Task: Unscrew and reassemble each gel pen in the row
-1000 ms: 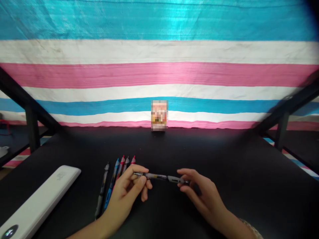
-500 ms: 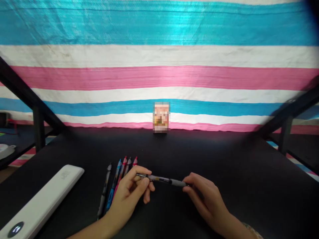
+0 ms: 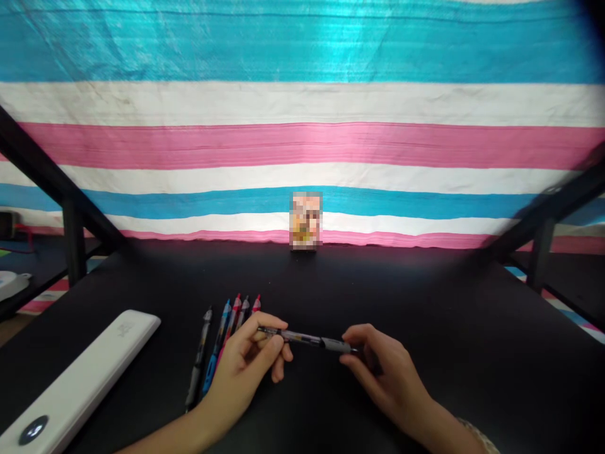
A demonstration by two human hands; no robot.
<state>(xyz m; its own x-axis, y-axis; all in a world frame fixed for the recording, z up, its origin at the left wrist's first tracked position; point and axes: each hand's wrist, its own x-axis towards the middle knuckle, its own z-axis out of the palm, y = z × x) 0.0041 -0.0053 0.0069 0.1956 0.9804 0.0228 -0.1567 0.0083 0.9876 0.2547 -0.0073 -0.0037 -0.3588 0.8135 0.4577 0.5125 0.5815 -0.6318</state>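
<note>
A clear-barrelled pen (image 3: 307, 339) with a grey grip lies nearly level between both hands, above the black table. My left hand (image 3: 248, 359) is closed on its left end, thumb and index finger pinching the barrel. At the other end, the thumb and index finger of my right hand (image 3: 387, 369) bracket the grey grip near the tip. Left of my left hand, a black-and-grey pen (image 3: 198, 359) and a blue pen (image 3: 218, 347) lie side by side. A red pen (image 3: 234, 315) and a few more pens are partly hidden behind that hand.
A long white device (image 3: 85, 384) with a round dark display lies at the table's left. Far back stands a small blurred upright card or box (image 3: 306, 221) before a striped sheet (image 3: 302, 145). Black frame bars (image 3: 73, 243) flank the black table (image 3: 401, 284).
My right thumb and index finger have shifted slightly left along the pen, from its tip onto the grip's end. My left hand keeps its hold, almost still.
</note>
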